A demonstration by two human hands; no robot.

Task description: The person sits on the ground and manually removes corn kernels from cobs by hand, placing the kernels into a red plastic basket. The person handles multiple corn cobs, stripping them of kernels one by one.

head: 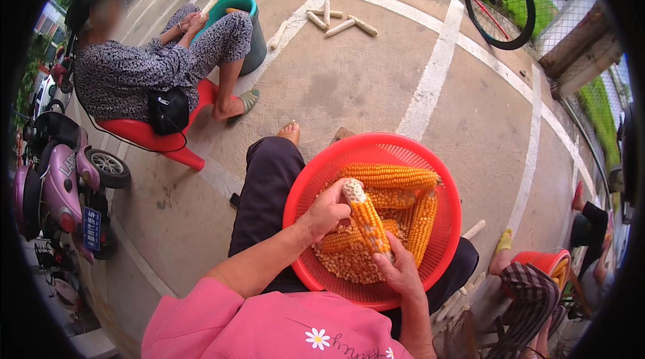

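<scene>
Both my hands are on one partly shelled corn cob (370, 223), held at a slant above a red plastic strainer basket (451, 218) on my lap. My left hand (325, 213) grips near its upper end, where the kernels are off and the pale core shows. The lower end sits in my right hand (400, 265), thumb on top. Inside the basket, a whole ear of corn (390, 176) lies across the far side, and another ear (422, 225) leans along the right. Loose corn kernels (347, 260) cover the basket's bottom, with more ears partly hidden beneath the held cob.
A seated person (136, 71) holds a pale cob over a green bucket (259, 51) at the upper left. Several bare cobs (337, 26) lie on the concrete ahead. Other people sit at the right, near a red bucket (541, 260). A pink scooter (60, 182) stands left.
</scene>
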